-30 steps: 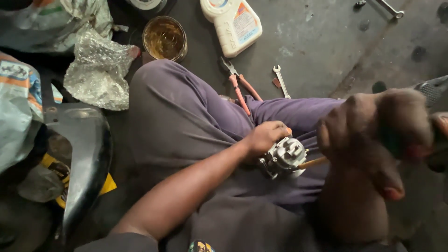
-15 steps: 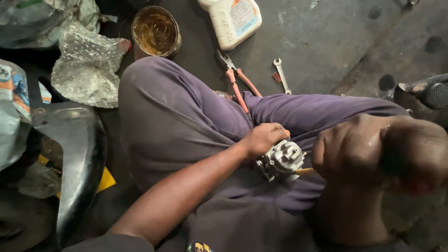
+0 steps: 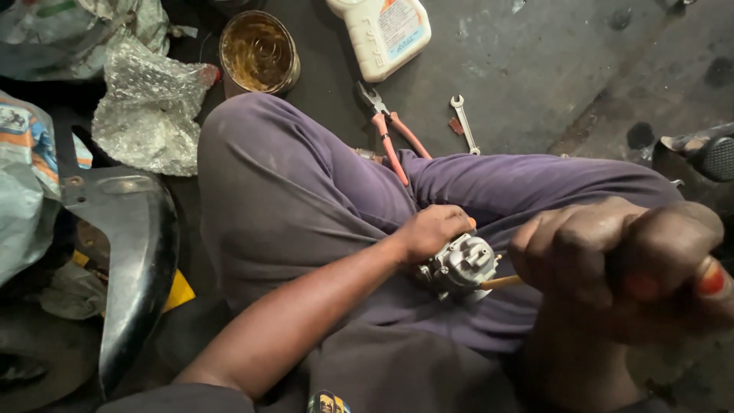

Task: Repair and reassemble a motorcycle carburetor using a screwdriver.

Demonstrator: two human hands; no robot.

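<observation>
Carburetor (image 3: 461, 265) gripped, left hand (image 3: 432, 232); stick (image 3: 501, 282) pointing left.

**me:** quick tally from my lap: one small metal carburetor (image 3: 457, 266), one pair of red-handled pliers (image 3: 391, 136), one little open-end wrench (image 3: 462, 122).

**reply:** containers?

**me:** one tin of amber liquid (image 3: 258, 52), one white plastic bottle (image 3: 382, 34), plus one wad of bubble wrap (image 3: 149, 107).
</observation>
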